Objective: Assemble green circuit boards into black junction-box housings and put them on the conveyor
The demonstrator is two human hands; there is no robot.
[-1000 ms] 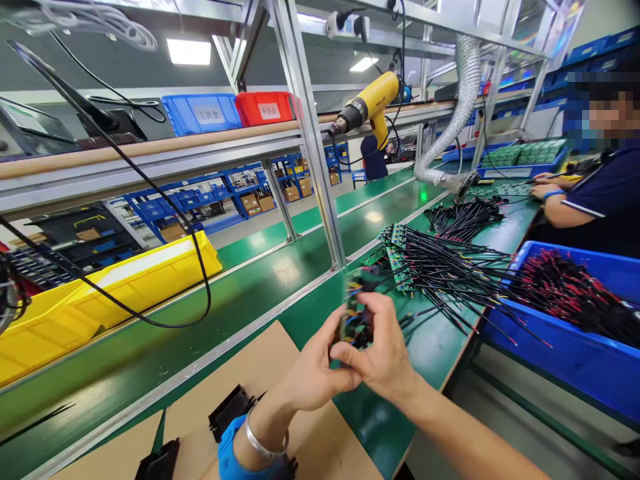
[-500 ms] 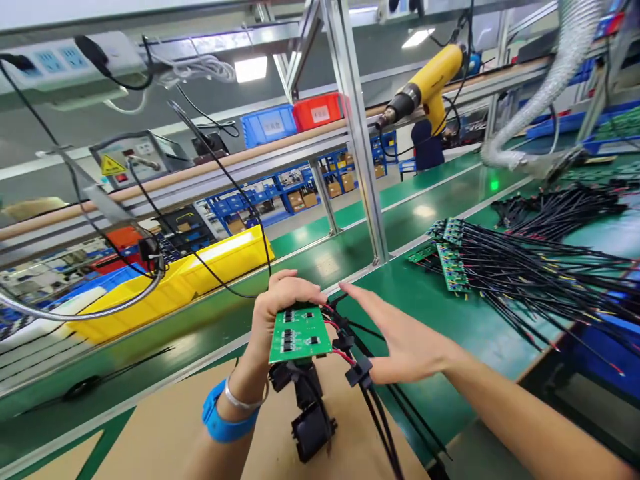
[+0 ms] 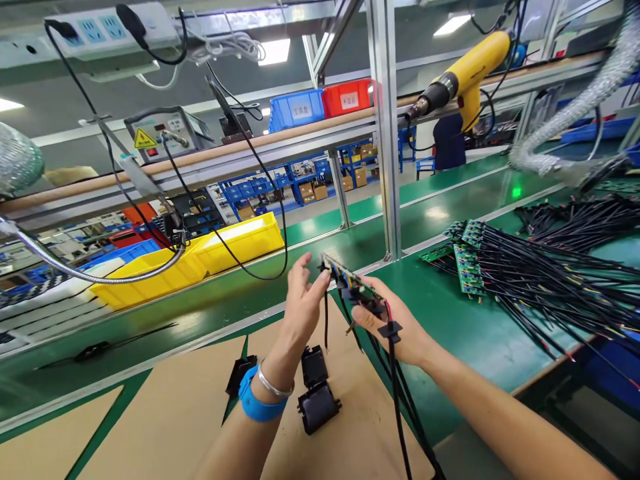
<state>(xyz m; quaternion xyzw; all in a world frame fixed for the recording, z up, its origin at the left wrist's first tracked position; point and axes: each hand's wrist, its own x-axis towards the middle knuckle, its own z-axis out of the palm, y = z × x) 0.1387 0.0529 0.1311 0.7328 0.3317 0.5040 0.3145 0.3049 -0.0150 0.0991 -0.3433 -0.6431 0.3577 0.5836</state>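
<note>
Over cardboard, right hand gripping circuit board, left hand touching it, fingers parted

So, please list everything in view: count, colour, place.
Held circuit board: 1, green, centre
Attached cables: several, black, hanging below
Cardboard sheets: several, brown, foreground
Housings: 3, black, on cardboard
Wired circuit boards: several, green, right side
Heat gun: 1, mostly yellow, upper right
Small bins: 2, blue and red, centre
Long bins: apparently 2, yellow, left
Power strip: at least 1, white, upper left
Labelled machine: 1, grey, upper left
Flexible ducts: 2, silver, both edges
Racks: several, blue, background
Wristband: 1, blue, left wrist
Bangle: 1, silver, left wrist
Left hand: 1, bare, at board's end
Right hand: 1, bare, holding board
</note>
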